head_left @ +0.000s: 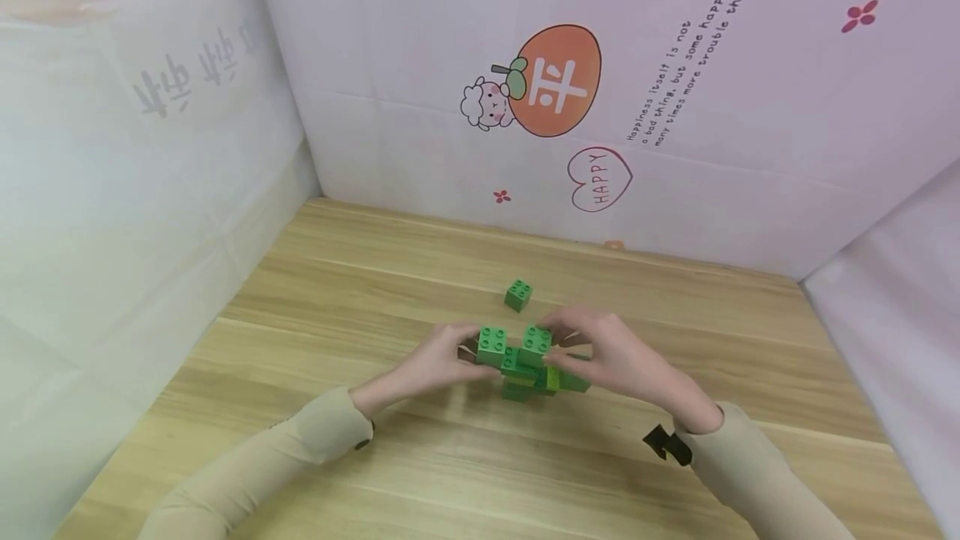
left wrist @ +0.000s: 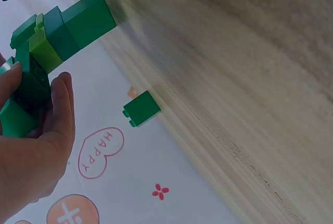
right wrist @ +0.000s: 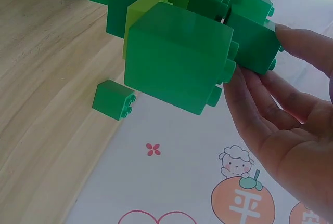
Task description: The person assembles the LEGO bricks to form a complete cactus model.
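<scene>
A build of green toy building bricks (head_left: 519, 367), with some lime-green bricks (left wrist: 43, 50) in it, is between both hands over the table. My left hand (head_left: 442, 357) grips its left end, thumb on the near side and fingers behind. My right hand (head_left: 611, 352) pinches a square green brick (right wrist: 255, 39) at the top of the build; whether that brick is fully pressed on, I cannot tell. A second square brick (head_left: 492, 342) stands beside it, close to the left fingers. Towards the right the build has a wider green block (right wrist: 179, 52).
A loose green brick (head_left: 518, 295) with studs on top stands on the wooden table (head_left: 360, 273), just beyond the hands. White printed cloth (head_left: 420, 148) hangs at the back and at both sides. A black strap (head_left: 667, 445) shows at the right cuff.
</scene>
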### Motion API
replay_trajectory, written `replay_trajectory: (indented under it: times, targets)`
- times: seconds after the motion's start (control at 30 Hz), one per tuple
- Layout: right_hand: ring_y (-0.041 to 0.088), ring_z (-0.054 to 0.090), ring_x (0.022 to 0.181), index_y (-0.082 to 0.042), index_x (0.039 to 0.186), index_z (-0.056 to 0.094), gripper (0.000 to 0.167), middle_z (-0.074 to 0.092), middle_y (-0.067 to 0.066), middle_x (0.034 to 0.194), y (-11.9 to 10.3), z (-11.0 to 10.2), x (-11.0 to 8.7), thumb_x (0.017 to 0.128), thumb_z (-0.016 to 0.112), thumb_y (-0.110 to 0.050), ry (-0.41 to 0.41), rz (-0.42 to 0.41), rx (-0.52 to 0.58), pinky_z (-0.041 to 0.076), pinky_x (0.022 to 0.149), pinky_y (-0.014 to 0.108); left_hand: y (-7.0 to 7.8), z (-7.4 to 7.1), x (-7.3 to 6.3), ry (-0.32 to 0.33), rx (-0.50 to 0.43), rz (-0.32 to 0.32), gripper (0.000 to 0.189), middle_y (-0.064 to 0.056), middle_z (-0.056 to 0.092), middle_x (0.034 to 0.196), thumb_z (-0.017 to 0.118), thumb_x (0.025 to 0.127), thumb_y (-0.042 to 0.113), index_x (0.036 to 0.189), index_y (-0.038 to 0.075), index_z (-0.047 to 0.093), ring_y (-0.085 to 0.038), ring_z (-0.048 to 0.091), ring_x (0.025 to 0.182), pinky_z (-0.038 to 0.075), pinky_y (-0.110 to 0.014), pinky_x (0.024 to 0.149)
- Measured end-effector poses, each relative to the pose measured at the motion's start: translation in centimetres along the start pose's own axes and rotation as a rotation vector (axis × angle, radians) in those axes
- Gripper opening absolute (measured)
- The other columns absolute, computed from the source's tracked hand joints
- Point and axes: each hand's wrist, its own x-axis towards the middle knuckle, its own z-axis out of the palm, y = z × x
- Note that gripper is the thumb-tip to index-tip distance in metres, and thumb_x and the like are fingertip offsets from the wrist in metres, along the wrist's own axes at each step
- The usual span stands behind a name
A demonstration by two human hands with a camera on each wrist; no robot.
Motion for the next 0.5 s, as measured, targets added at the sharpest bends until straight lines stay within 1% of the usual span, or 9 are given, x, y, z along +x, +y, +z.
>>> replay_trajectory:
  times: [0.23, 0.33, 0.5]
  targets:
    - [0.021, 0.072, 0.096, -0.004, 0.116, 0.064, 0.029, 0.072, 0.008, 0.109, 0.43, 0.22, 0.04, 0.088, 0.072, -0.006, -0.023, -0.044, 0.007, 0.064, 0.083, 0.035, 0.01, -0.04, 0.06, 0.001, 0.003, 0.009, 0.036, -0.011, 0.075, 0.107, 0.08, 0.082, 0.011, 0.115, 0.005, 0.067, -0.02, 0.072, 0.094, 0.06, -0.018, 0.083]
    - [0.022, 0.072, 0.097, -0.003, 0.116, 0.064, 0.029, 0.072, 0.008, 0.109, 0.42, 0.27, 0.05, 0.088, 0.071, -0.005, -0.025, -0.056, 0.014, 0.064, 0.083, 0.033, -0.01, -0.06, 0.07, 0.002, 0.004, 0.008, 0.037, -0.011, 0.075, 0.107, 0.08, 0.082, 0.011, 0.115, 0.005, 0.067, -0.02, 0.071, 0.094, 0.06, -0.018, 0.083]
    - [0.021, 0.072, 0.098, -0.004, 0.116, 0.064, 0.029, 0.071, 0.007, 0.109, 0.24, 0.27, 0.05, 0.087, 0.071, -0.004, -0.034, -0.044, 0.013, 0.063, 0.084, 0.027, -0.04, -0.07, 0.09, -0.004, 0.0, 0.002, 0.038, -0.01, 0.074, 0.108, 0.08, 0.082, 0.013, 0.117, 0.006, 0.067, -0.017, 0.071, 0.093, 0.06, -0.018, 0.083]
